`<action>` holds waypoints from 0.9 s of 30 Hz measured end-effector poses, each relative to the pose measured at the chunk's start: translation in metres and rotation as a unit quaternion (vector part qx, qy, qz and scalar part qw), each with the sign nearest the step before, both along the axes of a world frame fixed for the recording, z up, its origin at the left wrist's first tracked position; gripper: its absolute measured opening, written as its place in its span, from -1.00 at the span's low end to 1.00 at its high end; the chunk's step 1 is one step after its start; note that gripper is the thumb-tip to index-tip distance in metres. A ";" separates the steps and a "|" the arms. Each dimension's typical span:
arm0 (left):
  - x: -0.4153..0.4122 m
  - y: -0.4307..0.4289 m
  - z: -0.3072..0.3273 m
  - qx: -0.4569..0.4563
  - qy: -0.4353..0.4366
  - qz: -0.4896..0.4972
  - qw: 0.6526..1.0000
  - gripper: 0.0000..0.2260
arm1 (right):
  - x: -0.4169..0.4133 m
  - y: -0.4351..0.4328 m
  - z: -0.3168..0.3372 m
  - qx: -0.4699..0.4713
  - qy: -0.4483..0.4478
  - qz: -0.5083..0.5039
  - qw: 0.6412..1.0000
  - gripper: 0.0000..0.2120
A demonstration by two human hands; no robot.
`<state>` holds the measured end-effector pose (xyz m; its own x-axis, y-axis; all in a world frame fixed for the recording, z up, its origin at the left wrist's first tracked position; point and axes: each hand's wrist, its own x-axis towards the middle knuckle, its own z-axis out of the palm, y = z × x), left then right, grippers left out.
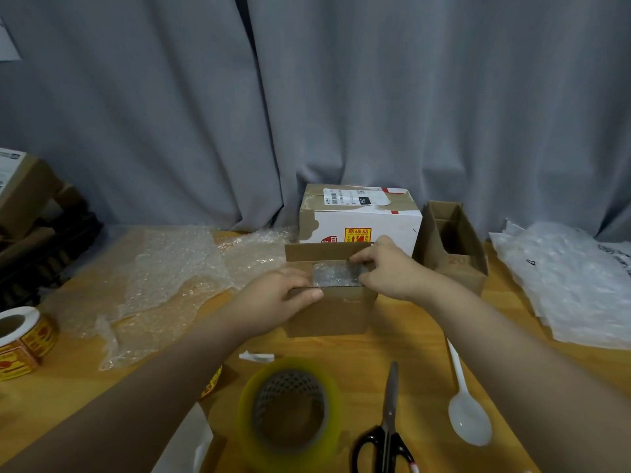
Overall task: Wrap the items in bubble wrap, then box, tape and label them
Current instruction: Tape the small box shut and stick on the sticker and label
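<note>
Three things lie nearest on the wooden table (409,339): a roll of clear tape (290,411), black-handled scissors (387,435) and a white plastic spoon (467,414). The tape and scissors sit within easy reach, likely waiting for the sealing step. At the left edge is a roll of yellow-and-red labels (24,339), also not yet needed.

Just beyond the tape stands the small brown box (329,312), open at the top with its far flap upright. The wrapped bundle (336,274) sits inside it, low between the walls. The left hand (276,302) grips the box's near left corner, thumb on the front wall and fingers curled over the rim, apparently to keep the light carton from sliding. The right hand (386,268) is at the box's right end, its forefinger and thumb curled in and closing on the end of the bundle, probably seating it. Whether the fingertips also catch a side flap I cannot tell. Boxing seems nearly done; closing the flaps and taping should come next.

Further back, a crumpled sheet of bubble wrap (177,268) spreads to the left, and a pile of white packing sheets (563,281) lies to the right. Behind the hands stand a white carton (362,220) with a fragile sticker and an open brown carton (454,247) just beside it. A grey curtain (307,97) closes off the back.
</note>
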<state>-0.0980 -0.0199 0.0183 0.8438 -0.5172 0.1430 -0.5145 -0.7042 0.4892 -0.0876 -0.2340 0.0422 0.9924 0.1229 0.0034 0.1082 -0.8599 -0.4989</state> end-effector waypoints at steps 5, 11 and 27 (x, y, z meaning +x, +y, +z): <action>0.008 0.006 0.004 -0.088 0.113 -0.020 0.989 -0.69 | -0.001 0.000 -0.006 0.099 -0.036 -0.019 0.994 -0.61; 0.010 -0.002 0.000 -0.061 0.118 -0.026 0.991 -0.72 | -0.004 0.003 -0.009 0.302 0.004 -0.065 0.951 -0.51; 0.028 -0.005 -0.008 -0.249 0.071 0.046 0.965 -0.21 | -0.013 -0.001 -0.022 0.134 -0.140 0.059 0.979 -0.51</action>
<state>-0.0704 -0.0254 0.0101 0.9122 -0.3368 0.2336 -0.3638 -0.4027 0.8400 -0.1009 -0.2355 0.0206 0.9271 0.1940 0.3208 0.3635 -0.6748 -0.6423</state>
